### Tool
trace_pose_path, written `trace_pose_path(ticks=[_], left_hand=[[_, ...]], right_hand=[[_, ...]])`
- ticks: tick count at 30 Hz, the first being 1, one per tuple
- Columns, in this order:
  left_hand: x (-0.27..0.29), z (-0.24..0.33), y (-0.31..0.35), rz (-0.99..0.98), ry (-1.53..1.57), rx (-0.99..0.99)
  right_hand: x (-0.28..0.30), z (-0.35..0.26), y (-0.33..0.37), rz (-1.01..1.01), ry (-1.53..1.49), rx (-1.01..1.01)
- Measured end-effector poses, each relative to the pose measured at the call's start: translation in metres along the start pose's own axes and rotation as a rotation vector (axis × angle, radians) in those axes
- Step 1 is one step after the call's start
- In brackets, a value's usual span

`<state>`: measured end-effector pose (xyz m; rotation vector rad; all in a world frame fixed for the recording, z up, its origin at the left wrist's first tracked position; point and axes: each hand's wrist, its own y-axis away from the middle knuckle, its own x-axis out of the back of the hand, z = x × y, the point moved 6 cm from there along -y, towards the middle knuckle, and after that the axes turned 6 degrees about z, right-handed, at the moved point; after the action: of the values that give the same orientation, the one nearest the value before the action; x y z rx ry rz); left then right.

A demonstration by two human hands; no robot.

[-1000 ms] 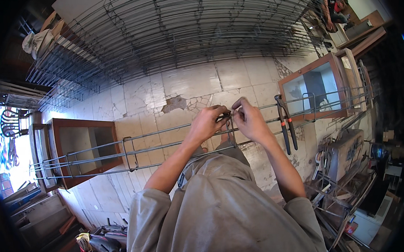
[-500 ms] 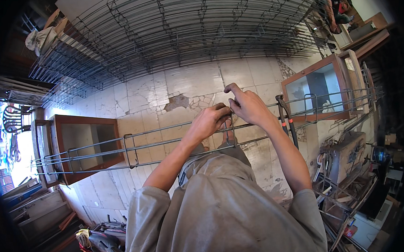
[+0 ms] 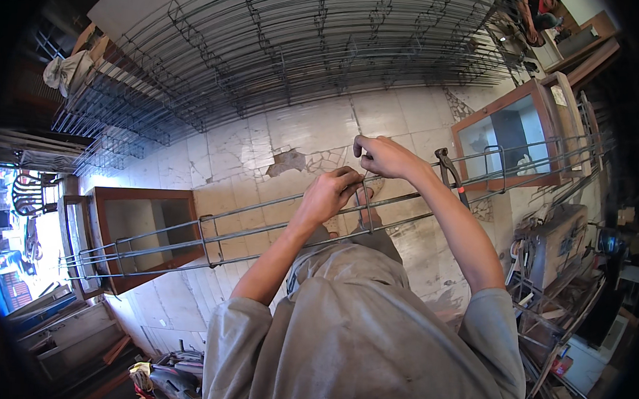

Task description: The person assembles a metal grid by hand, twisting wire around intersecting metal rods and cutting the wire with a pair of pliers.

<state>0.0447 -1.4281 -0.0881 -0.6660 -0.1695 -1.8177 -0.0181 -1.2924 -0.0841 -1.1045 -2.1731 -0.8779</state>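
A long cage of steel bars [image 3: 274,233] with square wire stirrups runs across in front of me, its ends on two wooden-framed cabinets. My left hand [image 3: 328,194] is closed, its fingertips pinching the far bar where a stirrup [image 3: 366,205] meets it. Just right of it and slightly higher, my right hand [image 3: 388,158] has curled fingers, with thumb and forefinger together on what looks like a thin wire rising from that joint. A pair of pincers [image 3: 445,165] with red-and-black handles hangs on the bars beyond my right wrist, partly hidden by my forearm.
The brown glass-front cabinets [image 3: 187,218] stand left and right. Beyond the cracked tile floor [image 3: 250,149] lies a large stack of finished bar cages [image 3: 290,61]. Metal frames and tools [image 3: 546,284] crowd the right side. Another person [image 3: 532,26] is at the far right.
My right hand has drawn its fingers in and shifted slightly, its forefinger now curled toward the thumb. My left hand stays at the joint. The view has moved a little.
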Motion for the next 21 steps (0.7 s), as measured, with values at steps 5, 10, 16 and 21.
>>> trace_pose_path(ticks=[5,10,16,21], left_hand=[[0.0,0.001,-0.001,-0.006,-0.005,-0.045],[-0.003,-0.003,-0.002,-0.056,-0.011,-0.036],[-0.002,0.007,-0.009,-0.109,0.022,-0.014],[0.0,0.003,-0.005,-0.107,0.038,0.062]], right_hand=[[-0.034,0.03,-0.025,-0.232,-0.017,-0.018],[-0.048,0.037,-0.034,-0.435,-0.035,-0.042],[-0.01,0.037,-0.022,0.086,-0.101,-0.002],[-0.004,-0.017,0.113,0.613,-0.455,-0.17]])
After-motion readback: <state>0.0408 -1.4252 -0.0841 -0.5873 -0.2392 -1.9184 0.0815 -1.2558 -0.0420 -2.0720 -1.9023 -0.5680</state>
